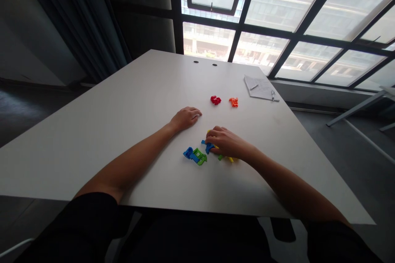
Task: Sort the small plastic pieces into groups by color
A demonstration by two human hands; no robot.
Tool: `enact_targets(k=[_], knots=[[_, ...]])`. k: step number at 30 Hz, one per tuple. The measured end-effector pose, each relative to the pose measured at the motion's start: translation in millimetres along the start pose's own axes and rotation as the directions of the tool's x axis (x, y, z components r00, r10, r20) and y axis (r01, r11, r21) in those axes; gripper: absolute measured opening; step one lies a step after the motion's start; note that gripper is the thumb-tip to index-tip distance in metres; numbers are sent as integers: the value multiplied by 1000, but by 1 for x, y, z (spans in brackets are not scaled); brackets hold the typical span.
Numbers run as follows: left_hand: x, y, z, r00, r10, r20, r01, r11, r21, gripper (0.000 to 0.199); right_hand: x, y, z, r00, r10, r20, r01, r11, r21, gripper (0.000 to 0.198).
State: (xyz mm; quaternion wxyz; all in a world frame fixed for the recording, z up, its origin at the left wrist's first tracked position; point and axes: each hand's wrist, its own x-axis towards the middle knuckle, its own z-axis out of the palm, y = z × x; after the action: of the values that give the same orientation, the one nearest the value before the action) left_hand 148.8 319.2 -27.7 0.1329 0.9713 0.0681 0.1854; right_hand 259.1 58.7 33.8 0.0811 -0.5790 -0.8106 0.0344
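My left hand (186, 118) rests on the white table (123, 102), its fingers stretched out and holding nothing. Closer to me, my right hand (227, 141) has its fingers and thumb curled around a small blue plastic piece (209, 147). Yellow plastic pieces (231, 159) and a bit of green show from beneath that hand, which covers much of them. Just left of it lie a blue plastic piece (191, 155) and a green plastic piece (200, 156) that touch each other; whether they are joined I cannot tell.
Farther back are a cluster of red plastic pieces (215, 100) and a cluster of orange ones (233, 102). Paper (261, 86) with pens on it lies near the right edge. Two round holes (196, 62) sit by the far edge, below the windows.
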Motion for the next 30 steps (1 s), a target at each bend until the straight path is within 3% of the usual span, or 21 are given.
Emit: enact_targets(k=[8,14,18,21,24,26,28,30], knots=[[0,1,0,1000,-4,-4,3,1000,-13,34,0,-12,-5,997,-12,80,16,999,-44,12],[0,1,-1,1000,2,-10,-2,1000,4,34,0,-18,-4,995,-31,90,34,999,-33,15],[1,1,-1,1000,2,-2,-2,1000,1,34,-2,-6,-25,999,-22,-45,26,996,88,18],[1,0,1,1000,-3,4,3,1000,10,33,-10,33,-40,967,143,-210,-98,973,208,20],[1,-2,2,1000,-4,8,4,1000,9,33,-28,101,-38,855,416,-309,-337,900,278,21],[1,-3,3,1000,-2,9,2,1000,7,33,-43,149,-26,702,637,-319,-568,771,288,19],[1,-3,3,1000,-4,6,4,1000,5,33,-56,190,-11,553,778,-298,-739,623,256,19],[1,-2,3,1000,-6,1,6,1000,-1,33,-65,220,3,472,830,-297,-808,542,232,24]])
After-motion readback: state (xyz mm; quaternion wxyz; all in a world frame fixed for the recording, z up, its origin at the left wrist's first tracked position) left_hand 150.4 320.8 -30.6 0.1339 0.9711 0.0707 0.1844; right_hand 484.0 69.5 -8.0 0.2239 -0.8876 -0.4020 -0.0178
